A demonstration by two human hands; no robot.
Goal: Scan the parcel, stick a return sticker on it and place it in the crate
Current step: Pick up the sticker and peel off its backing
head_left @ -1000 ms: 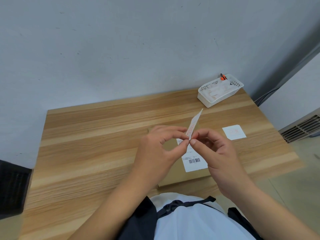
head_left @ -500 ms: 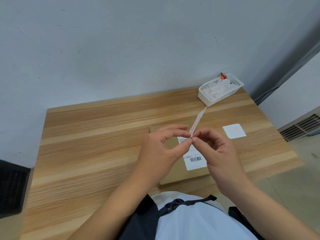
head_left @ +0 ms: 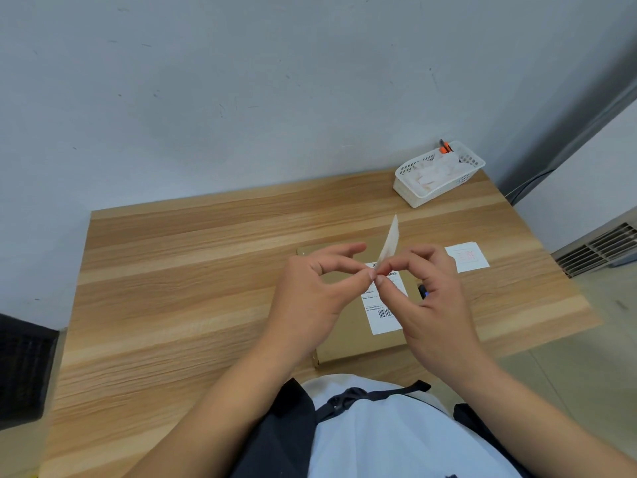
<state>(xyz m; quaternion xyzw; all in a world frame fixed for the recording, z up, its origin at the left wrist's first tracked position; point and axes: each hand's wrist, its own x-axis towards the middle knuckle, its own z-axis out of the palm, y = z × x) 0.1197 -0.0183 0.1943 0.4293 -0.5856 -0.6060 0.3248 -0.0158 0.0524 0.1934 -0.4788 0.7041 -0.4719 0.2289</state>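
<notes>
Lying flat on the counter (head_left: 172, 270), the parcel (head_left: 348, 336) sits just under both hands, shipping label (head_left: 384, 315) face up. No return sticker on it yet. Left hand (head_left: 310, 298) and right hand (head_left: 431, 305) each hold a pinching grip on the lower corner of a return sticker (head_left: 389, 241), held edge-on above the box; likely peeling its backing. Scan status: cannot tell. A loose white slip (head_left: 467, 257) lies to the right, white basket (head_left: 439, 174) at the far corner. Sticking and crating remain; a dark bin (head_left: 24, 370) at left may be the crate.
</notes>
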